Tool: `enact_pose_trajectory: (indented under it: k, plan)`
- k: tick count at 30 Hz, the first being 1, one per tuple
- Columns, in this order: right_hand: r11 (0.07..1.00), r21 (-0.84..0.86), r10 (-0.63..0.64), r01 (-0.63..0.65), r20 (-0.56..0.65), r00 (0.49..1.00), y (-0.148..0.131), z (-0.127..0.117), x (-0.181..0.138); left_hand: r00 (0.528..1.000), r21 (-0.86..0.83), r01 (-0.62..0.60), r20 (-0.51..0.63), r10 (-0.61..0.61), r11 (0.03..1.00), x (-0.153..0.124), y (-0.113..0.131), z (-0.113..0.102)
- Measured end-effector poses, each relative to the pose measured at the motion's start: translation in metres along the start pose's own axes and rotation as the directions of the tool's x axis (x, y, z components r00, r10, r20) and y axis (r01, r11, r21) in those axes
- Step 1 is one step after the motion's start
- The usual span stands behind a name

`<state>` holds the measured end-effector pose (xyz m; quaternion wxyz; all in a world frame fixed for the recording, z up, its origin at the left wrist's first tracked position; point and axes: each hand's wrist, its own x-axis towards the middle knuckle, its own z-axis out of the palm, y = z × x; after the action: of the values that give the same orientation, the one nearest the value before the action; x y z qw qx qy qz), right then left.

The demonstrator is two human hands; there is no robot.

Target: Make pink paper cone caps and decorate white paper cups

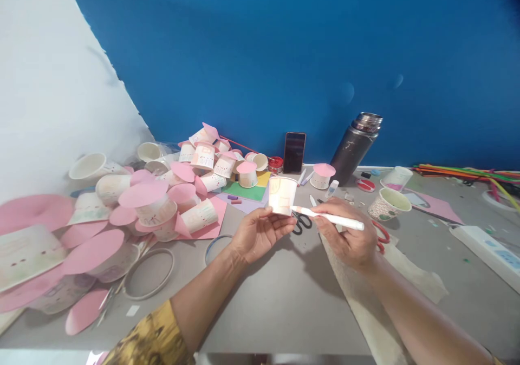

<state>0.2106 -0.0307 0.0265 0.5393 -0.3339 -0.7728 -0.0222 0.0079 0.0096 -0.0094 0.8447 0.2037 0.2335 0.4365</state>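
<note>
A white paper cup [280, 194] with faint orange lines drawn on its side rests upright in the fingers of my left hand [260, 235], held near its base above the table. My right hand [349, 232] grips a white marker pen [337, 220], its tip at the lower right side of the cup. Whether the tip touches the cup is hard to make out. Behind and below the cup lie black-handled scissors [301, 224], partly hidden by my left fingers. Red-handled scissors [382, 235] show beside my right hand.
Many paper cups with pink paper discs [148, 197] crowd the left side. A phone [294, 152] and a dark flask [355, 151] stand at the back by the blue wall. On the right are a patterned cup [390, 205], a cloth [353, 284] and a power strip [489, 254].
</note>
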Motion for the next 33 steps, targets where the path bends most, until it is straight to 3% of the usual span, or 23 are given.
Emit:
enact_pose_trajectory:
  k: [9,24,33]
  plan:
    - [0.997,0.03,-0.065,0.066,-0.012,0.998,0.0007,0.0036,-0.002,0.999,0.062,-0.015,-0.037,0.018,0.998,-0.0022,-0.0037,0.0014]
    - [0.997,-0.067,0.032,-0.034,-0.029,0.999,-0.0005,-0.0002,0.0006,1.0,0.021,-0.009,-0.009,0.009,1.0,-0.0005,-0.0026,-0.0003]
    - [0.998,-0.063,-0.018,0.016,-0.039,0.999,0.0003,-0.0003,0.0008,1.0,0.055,0.008,-0.007,-0.008,0.998,-0.0018,-0.003,0.0003]
